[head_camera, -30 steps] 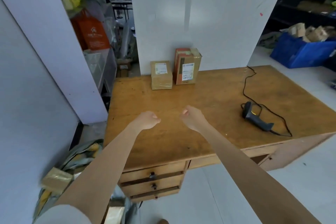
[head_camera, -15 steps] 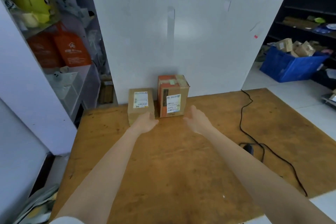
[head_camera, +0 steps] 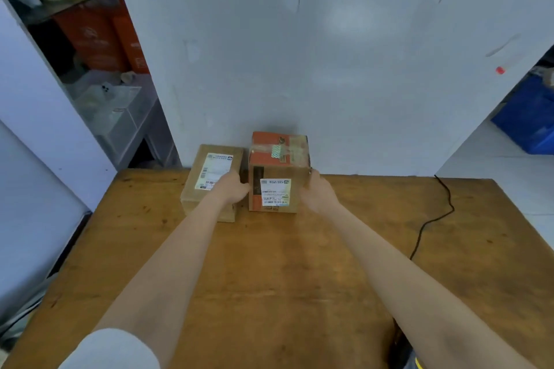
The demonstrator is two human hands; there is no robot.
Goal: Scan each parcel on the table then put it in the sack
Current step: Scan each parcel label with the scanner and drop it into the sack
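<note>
Two cardboard parcels stand at the table's far edge against the white wall. The taller parcel (head_camera: 277, 177) is brown and orange, with a white label on its front face. My left hand (head_camera: 232, 189) grips its left side, fingers in the gap between the two boxes. My right hand (head_camera: 317, 193) grips its right side. The lower, flat parcel (head_camera: 207, 180) lies just to the left, label up, partly covered by my left hand. The black scanner (head_camera: 401, 347) shows at the bottom right, mostly hidden by my right arm. No sack is in view.
The wooden table (head_camera: 269, 278) stretches under my arms. The scanner's black cable (head_camera: 431, 219) runs along the table's right part. Shelves with orange bags (head_camera: 99, 42) stand at the left. A blue crate (head_camera: 527, 120) sits on the floor at the right.
The view has moved closer to the wall. Both hands have reached forward from mid-table to the far edge and closed on the sides of the taller parcel.
</note>
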